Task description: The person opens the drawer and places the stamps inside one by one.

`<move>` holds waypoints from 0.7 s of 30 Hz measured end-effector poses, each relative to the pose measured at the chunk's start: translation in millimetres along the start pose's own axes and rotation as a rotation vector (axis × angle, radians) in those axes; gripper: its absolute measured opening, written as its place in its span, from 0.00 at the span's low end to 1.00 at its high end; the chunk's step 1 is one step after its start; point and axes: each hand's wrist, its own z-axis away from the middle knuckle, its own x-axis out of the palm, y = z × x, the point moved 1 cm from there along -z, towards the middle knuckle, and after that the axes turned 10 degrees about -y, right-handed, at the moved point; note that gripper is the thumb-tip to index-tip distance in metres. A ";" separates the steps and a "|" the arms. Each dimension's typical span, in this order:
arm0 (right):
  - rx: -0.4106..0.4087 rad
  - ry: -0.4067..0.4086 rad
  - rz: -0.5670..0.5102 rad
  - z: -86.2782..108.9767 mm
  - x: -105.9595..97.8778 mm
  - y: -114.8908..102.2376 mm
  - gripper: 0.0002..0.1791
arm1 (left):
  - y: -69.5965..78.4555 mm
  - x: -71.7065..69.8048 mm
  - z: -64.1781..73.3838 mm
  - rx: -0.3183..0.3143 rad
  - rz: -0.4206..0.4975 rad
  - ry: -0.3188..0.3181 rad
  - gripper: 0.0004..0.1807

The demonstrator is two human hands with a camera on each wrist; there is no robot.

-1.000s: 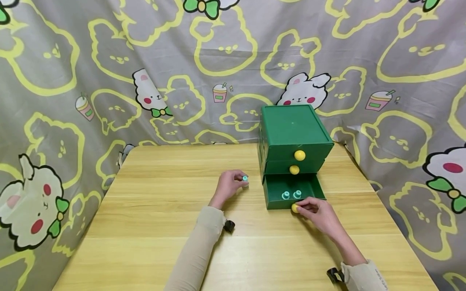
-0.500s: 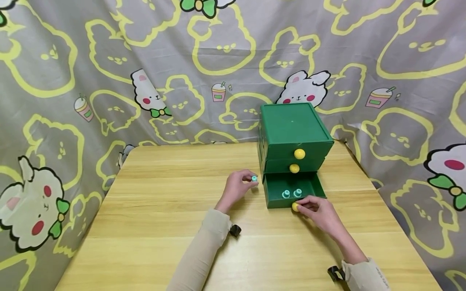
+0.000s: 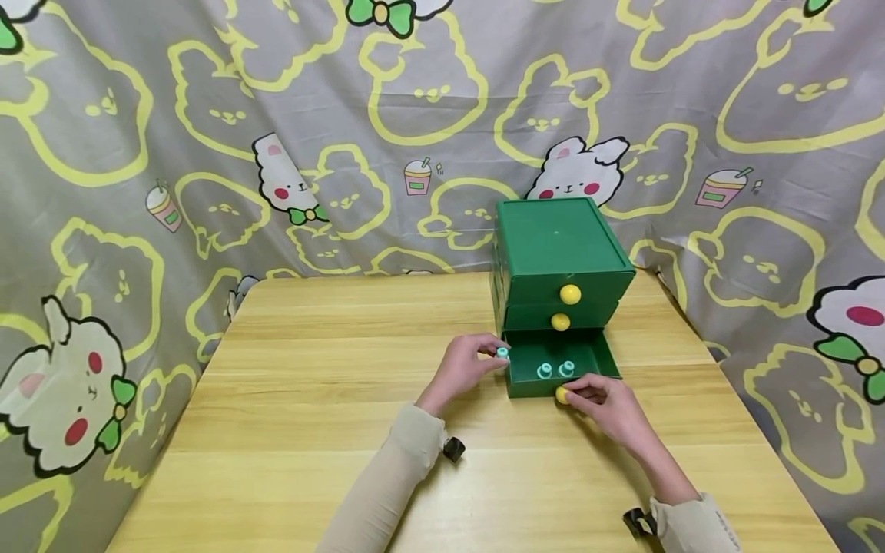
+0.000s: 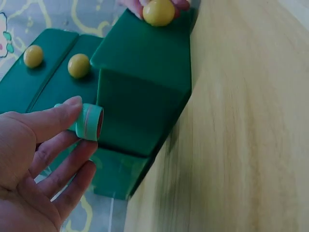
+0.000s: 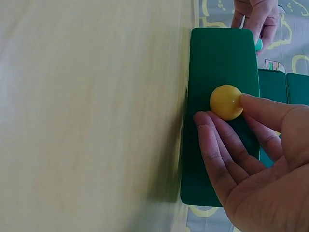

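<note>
At the left wall of the pulled-out bottom drawer (image 3: 522,389), my left hand (image 3: 465,369) pinches a small turquoise cap-shaped piece (image 4: 90,122) between thumb and fingers. That piece has a wide hollow end, seen in the left wrist view. Two similar turquoise pieces (image 3: 545,370) stand side by side inside the drawer, near its front. My right hand (image 3: 610,407) holds the round yellow knob (image 5: 226,102) on the drawer's front with thumb and fingertips. The drawer belongs to a green cabinet (image 3: 563,234).
Two upper drawers (image 3: 532,290) of the cabinet are closed, each with a yellow knob (image 3: 570,294). The cabinet stands at the back right of a wooden table (image 3: 332,346). A grey curtain (image 3: 332,92) with cartoon prints hangs behind and at both sides.
My left hand has moved right with the turquoise piece, from over the table to the drawer's left side. The right hand stays on the knob, and the drawer has not moved.
</note>
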 end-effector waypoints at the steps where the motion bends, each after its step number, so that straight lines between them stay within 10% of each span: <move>1: 0.001 -0.001 0.001 0.0 0.0 0.1 0.07 | 0.9 0.4 0.4 0.003 -0.009 0.000 0.13; 21: 0.000 -0.010 0.015 -0.4 -1.2 0.6 0.07 | 25.7 18.3 -13.5 0.112 -0.049 -0.037 0.14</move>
